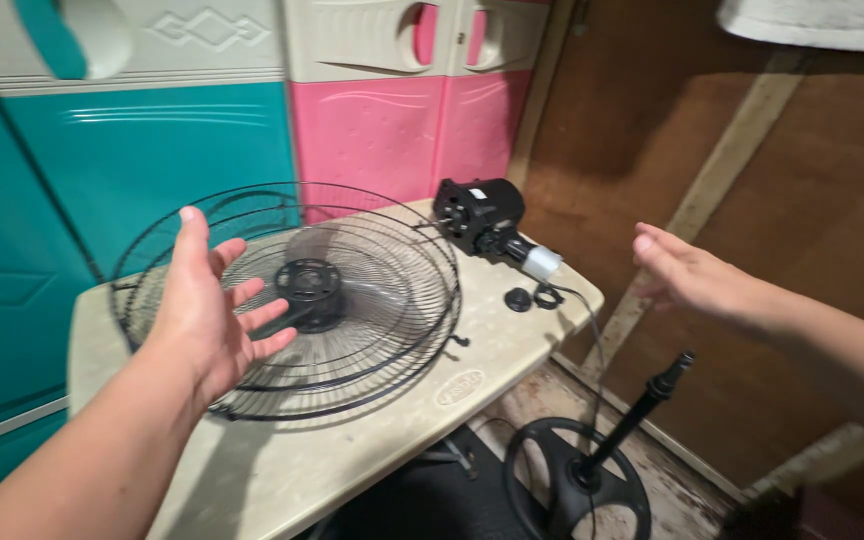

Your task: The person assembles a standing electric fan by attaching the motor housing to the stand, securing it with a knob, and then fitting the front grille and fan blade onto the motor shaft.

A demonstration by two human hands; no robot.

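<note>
My left hand (207, 310) hovers open, palm up and fingers spread, over the left side of a black wire fan guard (372, 310) that lies flat on a beige plastic table (402, 440). A translucent fan blade with a black hub (310, 285) sits inside the guard. My right hand (687, 272) is held open in the air to the right of the table, touching nothing. A black fan motor (477, 215) with a white shaft end lies at the table's far right corner. A small black cap (519, 299) rests beside it.
A black fan stand with a round base (577, 490) stands on the floor at the table's right. A cord (592, 330) hangs off the table edge. Teal (132, 150) and pink (382, 130) plastic cabinets stand behind. A brown wooden wall (752, 180) is on the right.
</note>
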